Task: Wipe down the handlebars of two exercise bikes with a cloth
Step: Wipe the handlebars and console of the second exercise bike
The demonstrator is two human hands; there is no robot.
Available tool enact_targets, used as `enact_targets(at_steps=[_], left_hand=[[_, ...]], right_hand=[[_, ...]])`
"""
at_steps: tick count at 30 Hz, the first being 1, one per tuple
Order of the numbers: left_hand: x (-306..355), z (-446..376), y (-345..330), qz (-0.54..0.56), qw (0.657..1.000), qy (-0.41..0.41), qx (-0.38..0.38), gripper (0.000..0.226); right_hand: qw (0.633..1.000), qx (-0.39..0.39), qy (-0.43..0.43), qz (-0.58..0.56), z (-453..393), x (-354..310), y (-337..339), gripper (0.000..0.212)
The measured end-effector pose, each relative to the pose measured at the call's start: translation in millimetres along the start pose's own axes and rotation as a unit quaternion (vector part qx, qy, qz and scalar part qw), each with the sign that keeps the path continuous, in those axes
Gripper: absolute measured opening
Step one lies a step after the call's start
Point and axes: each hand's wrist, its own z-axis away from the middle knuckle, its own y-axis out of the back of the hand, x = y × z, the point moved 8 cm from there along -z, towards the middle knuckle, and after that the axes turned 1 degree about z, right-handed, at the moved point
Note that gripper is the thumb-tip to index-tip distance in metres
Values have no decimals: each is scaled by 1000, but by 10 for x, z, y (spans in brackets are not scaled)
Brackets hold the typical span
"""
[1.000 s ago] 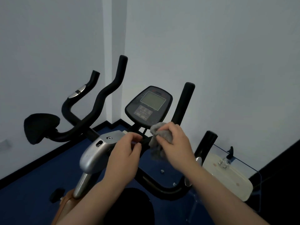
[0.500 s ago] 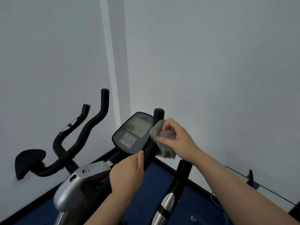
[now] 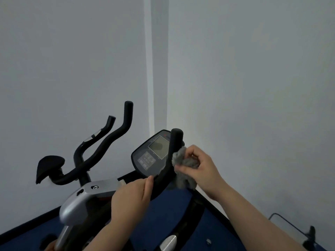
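Gym corner: exercise bike (image 3: 112,187), console (image 3: 152,156), blue floor (image 3: 163,214).

Right hand (image 3: 201,171): fingers curled round a grey fluffy cloth (image 3: 184,167), holding it against the right side of an upright black handlebar (image 3: 173,151).
Left hand (image 3: 130,201): grips the same handlebar lower down, thumb up along the bar.
Console (image 3: 150,156): dark, oval, grey screen and keypad, just behind the handlebar.
Silver housing (image 3: 85,198): left of the left hand.
Second bike's handlebars (image 3: 108,142): black, curved, farther left, with a black pad (image 3: 49,167) at their end.
Walls (image 3: 72,60): pale grey, meeting in a corner.
Floor (image 3: 163,220): blue.
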Motion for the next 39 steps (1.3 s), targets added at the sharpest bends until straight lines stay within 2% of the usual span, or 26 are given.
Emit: enact_targets(at_steps=[3, 6, 8, 11, 14, 16, 18, 21, 24, 27, 29, 31, 35, 36, 39], left_hand=[[7, -9, -14, 11, 1000, -9, 3, 51], [-8, -13, -25, 4, 1000, -6, -1, 51], [-9, -19, -17, 5, 1000, -2, -1, 51], [-2, -9, -18, 9, 1000, -7, -4, 52], [13, -12, 3, 28, 999, -18, 8, 54], [9, -11, 3, 27, 999, -18, 9, 54], [-3, -5, -18, 21, 1000, -20, -3, 53], [11, -13, -9, 24, 999, -29, -5, 53], [33, -11, -10, 29, 998, -53, -3, 54], [23, -25, -4, 33, 998, -60, -5, 53], [19, -31, -20, 36, 997, -59, -13, 51], [9, -28, -49, 48, 996, -69, -26, 50], [-6, -18, -43, 90, 989, -101, -51, 46], [-9, -11, -40, 100, 987, -109, -59, 45], [-16, -12, -37, 121, 982, -123, -80, 44]], right_hand=[[998, 54, 30, -25, -182, -249, 52, 26], [996, 74, 13, -56, -200, -138, -84, 35], [996, 44, -11, -75, -114, 37, -141, 38], [999, 0, -17, -45, -15, 84, -81, 35], [994, 63, 29, -90, -147, -188, 90, 38], [991, 121, 41, -50, -249, -282, 159, 44], [989, 134, 3, -58, -243, -150, 52, 46], [989, 93, -59, -99, -73, 137, -105, 48], [997, 69, -29, -11, -65, 13, 19, 42], [988, 107, 82, 72, -147, -405, 100, 31], [974, 129, 127, 137, -146, -572, 26, 31], [958, 127, 127, 225, -91, -611, -55, 32], [928, 16, 74, 364, 53, -541, -195, 31], [923, 31, 80, 375, 78, -593, -190, 30], [897, 164, 140, 386, 105, -882, -171, 28]])
